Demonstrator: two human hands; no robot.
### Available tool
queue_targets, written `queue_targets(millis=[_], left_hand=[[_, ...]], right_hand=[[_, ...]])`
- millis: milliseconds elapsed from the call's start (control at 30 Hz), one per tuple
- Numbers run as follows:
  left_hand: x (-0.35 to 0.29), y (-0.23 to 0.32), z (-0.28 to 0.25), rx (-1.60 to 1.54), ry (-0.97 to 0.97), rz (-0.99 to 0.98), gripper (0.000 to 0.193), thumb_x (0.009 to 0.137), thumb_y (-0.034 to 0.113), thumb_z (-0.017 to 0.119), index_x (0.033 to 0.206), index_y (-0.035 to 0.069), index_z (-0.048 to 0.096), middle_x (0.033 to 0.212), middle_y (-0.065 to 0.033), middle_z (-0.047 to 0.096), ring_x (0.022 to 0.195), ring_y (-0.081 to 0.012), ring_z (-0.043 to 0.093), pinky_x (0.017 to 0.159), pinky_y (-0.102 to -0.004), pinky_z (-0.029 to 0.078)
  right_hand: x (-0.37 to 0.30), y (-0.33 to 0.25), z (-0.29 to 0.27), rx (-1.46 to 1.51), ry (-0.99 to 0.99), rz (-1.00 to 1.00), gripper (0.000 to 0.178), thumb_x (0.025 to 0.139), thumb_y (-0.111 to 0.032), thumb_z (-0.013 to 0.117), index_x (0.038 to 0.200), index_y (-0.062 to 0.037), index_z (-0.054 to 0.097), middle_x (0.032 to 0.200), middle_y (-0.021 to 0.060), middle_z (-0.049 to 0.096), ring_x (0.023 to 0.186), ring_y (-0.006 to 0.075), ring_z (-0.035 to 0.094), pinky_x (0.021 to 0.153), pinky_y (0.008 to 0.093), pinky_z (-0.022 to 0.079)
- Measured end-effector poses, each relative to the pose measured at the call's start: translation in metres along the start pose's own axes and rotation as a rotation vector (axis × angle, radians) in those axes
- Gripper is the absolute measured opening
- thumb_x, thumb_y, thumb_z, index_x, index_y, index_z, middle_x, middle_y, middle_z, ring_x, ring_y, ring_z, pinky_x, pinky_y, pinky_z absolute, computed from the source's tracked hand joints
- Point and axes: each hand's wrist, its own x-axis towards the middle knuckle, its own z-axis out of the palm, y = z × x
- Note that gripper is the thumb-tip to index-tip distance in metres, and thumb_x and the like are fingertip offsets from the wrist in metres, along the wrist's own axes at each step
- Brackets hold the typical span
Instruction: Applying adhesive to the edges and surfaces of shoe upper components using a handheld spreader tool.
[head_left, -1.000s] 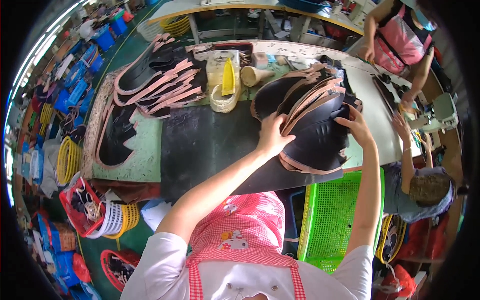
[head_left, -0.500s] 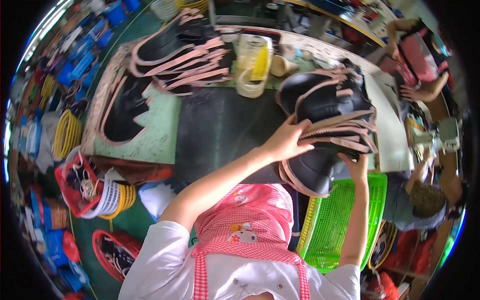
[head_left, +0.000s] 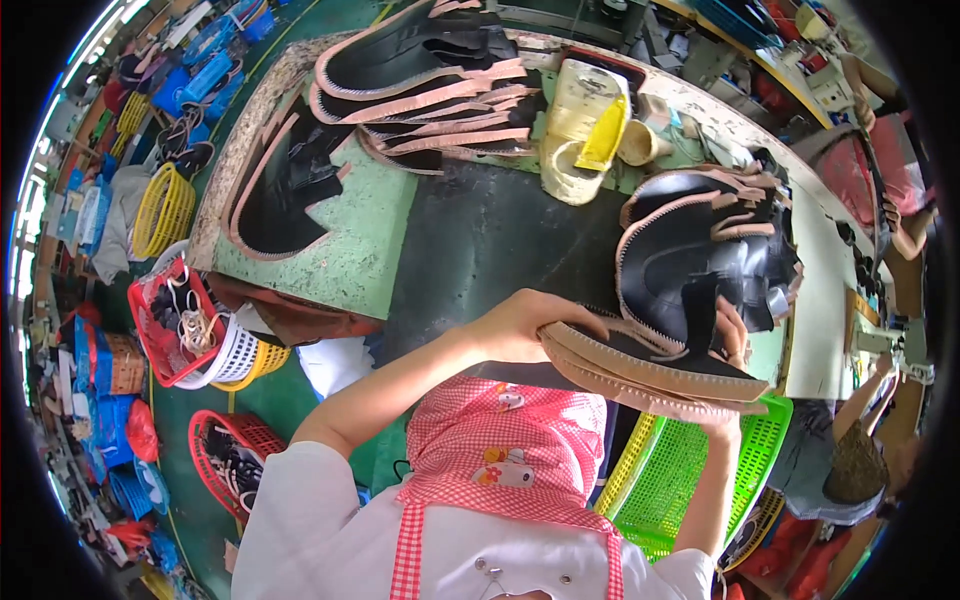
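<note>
A small stack of black shoe uppers with tan zigzag-stitched edges (head_left: 650, 375) is held in front of my apron, edges facing me. My left hand (head_left: 530, 327) is closed around its left end, fingers over the top. At the other end, my right hand (head_left: 733, 335) grips it, fingers on the inner black side and palm partly hidden beneath. Just behind, more black uppers (head_left: 665, 255) are piled on the table's right side. Another pile of uppers (head_left: 400, 70) lies at the far left, with further uppers (head_left: 275, 200) nearer on the green surface.
A cut-open plastic bottle (head_left: 575, 125) with a yellow piece stands at the table's back, beside a tape roll (head_left: 642, 143). A green basket (head_left: 775, 440) sits below my right arm. Red baskets (head_left: 205, 365) stand on the floor at left. Other people work at the right.
My hands have drawn several uppers toward me, apart from the right-hand pile, and turned them so their tan edges face me. The view has shifted, moving the table's things rightward.
</note>
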Motion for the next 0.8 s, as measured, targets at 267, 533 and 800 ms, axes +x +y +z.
queue_targets(millis=[267,533,800], left_hand=[[-0.049,0.064,-0.075,-0.443,0.226,-0.674,0.076,0.08,0.018,0.08,0.142,-0.003,0.043,0.141,-0.0106,0.051,0.127,-0.0167,0.047,0.11,-0.0321,0.032],[-0.121,0.025,-0.116,-0.032,0.537,-0.952,0.065,0.079,0.016,0.078,0.135,-0.001,0.048,0.125,-0.0115,0.06,0.116,-0.0205,0.056,0.103,-0.033,0.04],[-0.081,0.042,-0.121,0.8,0.375,-0.602,0.073,0.068,0.022,0.083,0.134,0.013,0.054,0.119,-0.0128,0.053,0.114,-0.0324,0.048,0.099,-0.0429,0.04]], right_hand=[[0.053,-0.048,0.033,0.248,-0.154,0.334,0.037,0.08,-0.023,0.08,0.099,0.0023,0.062,0.094,0.0096,0.066,0.087,0.0176,0.062,0.079,0.0317,0.048],[0.213,0.045,0.097,-0.042,0.209,0.288,0.019,0.095,-0.026,0.066,0.096,-0.0068,0.061,0.065,-0.0046,0.051,0.054,0.0021,0.042,0.046,0.0202,0.029],[0.217,0.031,0.103,0.116,0.191,0.005,0.018,0.097,-0.018,0.062,0.097,-0.0007,0.064,0.07,0.0023,0.063,0.059,0.006,0.055,0.054,0.0197,0.042]])
